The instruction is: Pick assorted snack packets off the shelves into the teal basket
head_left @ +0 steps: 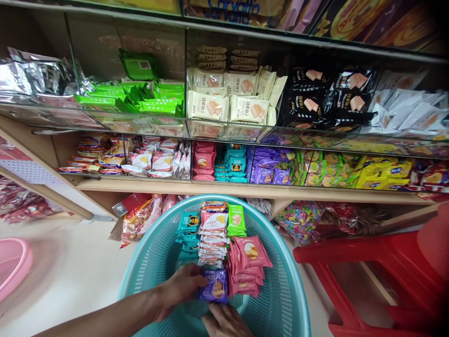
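My left hand (184, 286) grips a purple snack packet (213, 286) at its left side, thumb on top and the other fingers partly hidden. At the packet's lower edge lies my right hand (228, 322), fingers stretched out and close together, with part of it cut off by the frame. Both hands are inside a teal plastic basket (293, 281) with perforated walls. Behind the purple packet runs a row of white-and-red packets (213, 223). Teal packets (188, 224) lie left of that row, a green packet (236, 220) at its right, and pink-red packets (251, 250) nearer to me.
Glass-fronted shelves (224, 133) hold sorted snack packets, including purple ones (270, 168) and yellow ones (384, 173). A red plastic stool (354, 252) stands right of the basket. A pink basin (12, 267) sits on the floor at left. Bagged goods (142, 217) lie under the shelves.
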A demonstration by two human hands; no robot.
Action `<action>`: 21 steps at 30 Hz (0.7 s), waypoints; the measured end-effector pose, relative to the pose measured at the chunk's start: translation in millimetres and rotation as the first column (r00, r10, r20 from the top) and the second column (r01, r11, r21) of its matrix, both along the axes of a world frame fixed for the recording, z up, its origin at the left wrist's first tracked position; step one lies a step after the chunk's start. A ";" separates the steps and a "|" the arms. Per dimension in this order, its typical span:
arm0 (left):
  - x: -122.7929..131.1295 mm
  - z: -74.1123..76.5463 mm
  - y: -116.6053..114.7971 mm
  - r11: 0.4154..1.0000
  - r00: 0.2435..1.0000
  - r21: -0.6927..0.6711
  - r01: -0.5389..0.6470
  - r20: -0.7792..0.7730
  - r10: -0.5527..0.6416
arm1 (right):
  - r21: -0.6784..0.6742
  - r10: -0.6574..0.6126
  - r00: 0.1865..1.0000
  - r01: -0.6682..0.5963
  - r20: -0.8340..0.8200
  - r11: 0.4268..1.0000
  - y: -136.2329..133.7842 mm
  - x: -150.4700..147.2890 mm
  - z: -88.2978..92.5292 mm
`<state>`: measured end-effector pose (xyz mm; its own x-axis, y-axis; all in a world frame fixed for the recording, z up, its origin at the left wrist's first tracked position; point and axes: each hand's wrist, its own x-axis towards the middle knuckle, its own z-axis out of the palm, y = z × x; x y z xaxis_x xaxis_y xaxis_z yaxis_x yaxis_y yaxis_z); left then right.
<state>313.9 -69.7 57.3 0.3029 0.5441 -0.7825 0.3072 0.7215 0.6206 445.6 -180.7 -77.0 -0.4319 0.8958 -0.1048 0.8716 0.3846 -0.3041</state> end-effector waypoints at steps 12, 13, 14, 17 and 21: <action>-4.7 10.6 -3.6 0.999 0.999 -0.026 0.026 0.047 -0.025 | -0.236 0.090 0.994 -0.102 -0.064 0.966 25.9 21.5 63.7; -7.7 16.3 -3.2 0.998 0.998 -0.032 0.045 0.048 -0.043 | -0.216 0.087 0.994 -0.101 -0.073 0.971 25.6 21.1 61.4; -11.7 24.0 -1.8 0.997 0.997 -0.025 0.076 0.035 -0.076 | -0.198 0.084 0.993 -0.099 -0.079 0.975 25.1 20.9 58.8; -28.6 56.2 11.2 0.943 0.947 0.107 0.315 -0.106 -0.304 | -0.158 0.097 0.993 -0.107 -0.072 0.982 24.0 20.8 51.6; -55.4 94.2 57.7 0.721 0.850 0.454 0.524 -0.334 -0.407 | -0.071 0.120 0.992 -0.123 -0.045 0.990 21.2 17.5 39.3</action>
